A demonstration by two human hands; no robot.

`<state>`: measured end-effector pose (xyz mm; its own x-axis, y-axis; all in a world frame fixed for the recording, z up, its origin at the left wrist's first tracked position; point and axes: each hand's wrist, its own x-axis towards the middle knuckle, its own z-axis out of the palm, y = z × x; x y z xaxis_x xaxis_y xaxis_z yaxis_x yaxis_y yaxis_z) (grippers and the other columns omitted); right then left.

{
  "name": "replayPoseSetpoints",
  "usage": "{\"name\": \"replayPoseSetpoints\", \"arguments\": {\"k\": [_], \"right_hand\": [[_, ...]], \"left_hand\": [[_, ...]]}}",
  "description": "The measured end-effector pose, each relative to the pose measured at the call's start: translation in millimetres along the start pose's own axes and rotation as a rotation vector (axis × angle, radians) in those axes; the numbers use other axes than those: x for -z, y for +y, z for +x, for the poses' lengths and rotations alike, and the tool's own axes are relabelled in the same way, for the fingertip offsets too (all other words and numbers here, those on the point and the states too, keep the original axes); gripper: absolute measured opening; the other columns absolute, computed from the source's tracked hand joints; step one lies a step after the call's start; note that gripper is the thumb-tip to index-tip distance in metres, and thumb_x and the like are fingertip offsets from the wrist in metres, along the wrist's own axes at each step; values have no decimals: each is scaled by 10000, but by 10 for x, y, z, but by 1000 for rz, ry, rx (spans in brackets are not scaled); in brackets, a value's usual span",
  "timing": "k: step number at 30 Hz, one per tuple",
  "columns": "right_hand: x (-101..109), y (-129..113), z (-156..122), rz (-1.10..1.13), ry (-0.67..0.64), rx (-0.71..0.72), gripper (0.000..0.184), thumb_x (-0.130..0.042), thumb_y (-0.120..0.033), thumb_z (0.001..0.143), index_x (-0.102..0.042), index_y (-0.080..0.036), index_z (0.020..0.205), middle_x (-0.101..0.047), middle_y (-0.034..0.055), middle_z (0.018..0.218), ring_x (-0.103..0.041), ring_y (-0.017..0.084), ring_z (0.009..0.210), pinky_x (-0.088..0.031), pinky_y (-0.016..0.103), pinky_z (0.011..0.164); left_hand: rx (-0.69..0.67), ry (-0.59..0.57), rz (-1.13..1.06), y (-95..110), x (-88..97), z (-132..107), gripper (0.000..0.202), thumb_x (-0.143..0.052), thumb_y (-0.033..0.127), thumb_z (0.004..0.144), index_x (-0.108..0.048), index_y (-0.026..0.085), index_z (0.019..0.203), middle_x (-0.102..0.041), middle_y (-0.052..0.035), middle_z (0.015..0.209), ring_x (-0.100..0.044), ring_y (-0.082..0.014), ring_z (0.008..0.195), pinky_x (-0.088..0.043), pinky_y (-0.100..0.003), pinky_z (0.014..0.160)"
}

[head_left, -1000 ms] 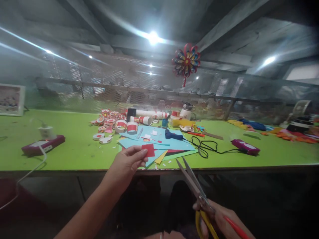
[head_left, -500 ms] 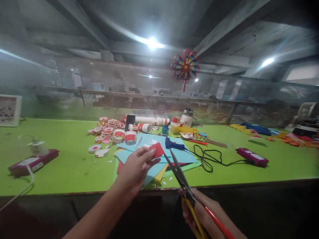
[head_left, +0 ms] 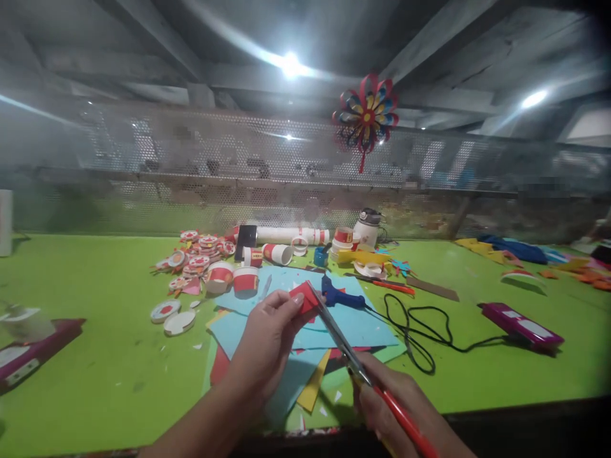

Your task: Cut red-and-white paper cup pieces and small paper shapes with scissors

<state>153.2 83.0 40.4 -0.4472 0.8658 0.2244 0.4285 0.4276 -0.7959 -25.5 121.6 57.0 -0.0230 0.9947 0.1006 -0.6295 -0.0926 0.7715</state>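
Between thumb and fingers, my left hand (head_left: pixel 270 340) pinches a small piece of red paper (head_left: pixel 302 296) above the table. My right hand (head_left: pixel 394 401) grips a pair of scissors (head_left: pixel 341 340) with red and yellow handles. Their blades look closed together and lie across the right edge of the red paper. Beneath both hands are light blue paper sheets (head_left: pixel 367 331), with yellow, red and green sheets partly under them. A blue glue gun (head_left: pixel 342 298) rests on the blue paper, just right of the blade tips.
Paper cups (head_left: pixel 245 280) and a heap of red-and-white discs (head_left: pixel 198 261) lie at the back left. The glue gun's black cord (head_left: pixel 420 312) loops right to a purple power strip (head_left: pixel 521 326). Another power strip (head_left: pixel 42 346) is at left. A bottle (head_left: pixel 367 228) stands behind.
The scissors have moved up onto the red paper, and their blades have gone from open to closed. My view has tilted and come nearer to the table.
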Motion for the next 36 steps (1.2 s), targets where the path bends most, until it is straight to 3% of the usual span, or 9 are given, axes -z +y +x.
{"name": "replayPoseSetpoints", "arguments": {"k": [4,11,15,24,36], "right_hand": [[6,41,151,-26,23,73,400,-367,-531,894,-589,-199,920,-560,16,686,-505,166,605,-427,251,560],[-81,299,312,-21,10,33,479,-314,-601,871,-556,-193,934,-564,14,655,-512,165,566,-378,258,524],[-28,284,366,49,-10,67,556,-288,-667,855,-562,-193,954,-572,22,700,-515,163,596,-381,255,540],[-13,275,385,58,-61,3,541,-306,-649,862,-577,-204,1008,-612,42,741,-551,187,648,-412,275,571],[-73,233,339,3,-88,-5,453,-315,-589,879,-554,-205,907,-598,37,746,-542,194,654,-398,272,583]], "left_hand": [[-1,14,5,27,13,148,155,-666,187,750,-570,139,637,-706,-60,806,-647,-202,953,-453,-320,959],[26,33,9,23,61,305,144,-647,173,766,-568,141,651,-704,-57,804,-651,-187,937,-458,-302,948],[51,84,30,27,65,339,152,-668,188,748,-566,144,644,-697,-46,770,-657,-168,880,-477,-301,919],[82,134,19,6,85,348,172,-707,220,699,-565,151,632,-702,-56,786,-661,-190,857,-494,-323,878],[45,91,13,2,149,275,181,-668,204,744,-541,162,622,-699,-41,755,-656,-172,854,-473,-303,873]]}}
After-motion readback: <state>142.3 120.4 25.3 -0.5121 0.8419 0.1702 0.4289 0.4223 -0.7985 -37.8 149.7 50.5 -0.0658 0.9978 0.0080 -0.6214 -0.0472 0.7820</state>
